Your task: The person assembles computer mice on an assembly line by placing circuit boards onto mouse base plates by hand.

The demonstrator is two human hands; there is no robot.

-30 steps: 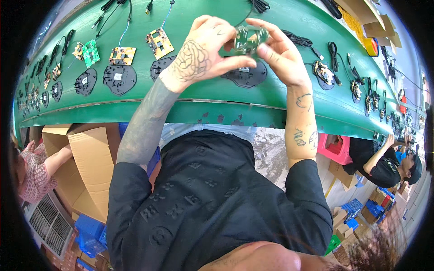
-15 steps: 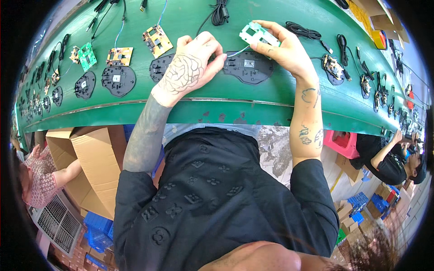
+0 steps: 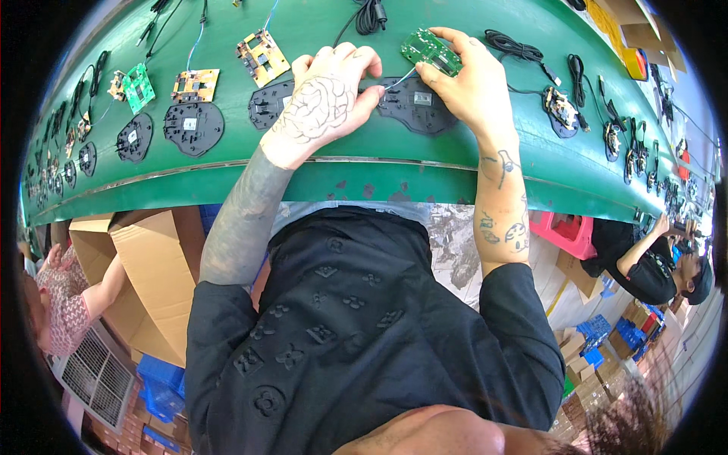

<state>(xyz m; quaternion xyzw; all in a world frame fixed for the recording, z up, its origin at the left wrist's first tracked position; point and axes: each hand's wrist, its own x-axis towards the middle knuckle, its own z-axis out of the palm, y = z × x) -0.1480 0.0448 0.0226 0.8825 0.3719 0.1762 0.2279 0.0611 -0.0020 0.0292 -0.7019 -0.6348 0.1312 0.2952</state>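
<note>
A: Closest in: right hand [image 3: 474,83] pinching a small green circuit board [image 3: 430,50] by its edge, raised just above a black plastic base [image 3: 415,103] lying on the green tabletop [image 3: 455,178]. Left hand [image 3: 326,102] curled loosely, fingertips [image 3: 371,92] down at the base's near rim, closed on nothing clearly visible; possibly steadying a thin wire, too small to tell.

B: Risks?

A: Probably a slipped board, given so light a pinch at one edge. Likely also a snagged or pinched wire between board and base if lowered crooked. Could nudge the base out of line too.

B: Further out?

A: Along the curved tabletop, more black bases [image 3: 193,127], yellow boards [image 3: 263,57], another green board [image 3: 138,86], coiled black cables [image 3: 523,47]. Below, cardboard boxes [image 3: 140,262], blue crates [image 3: 163,394], a pink bin [image 3: 567,231]. Other workers at both sides.
</note>
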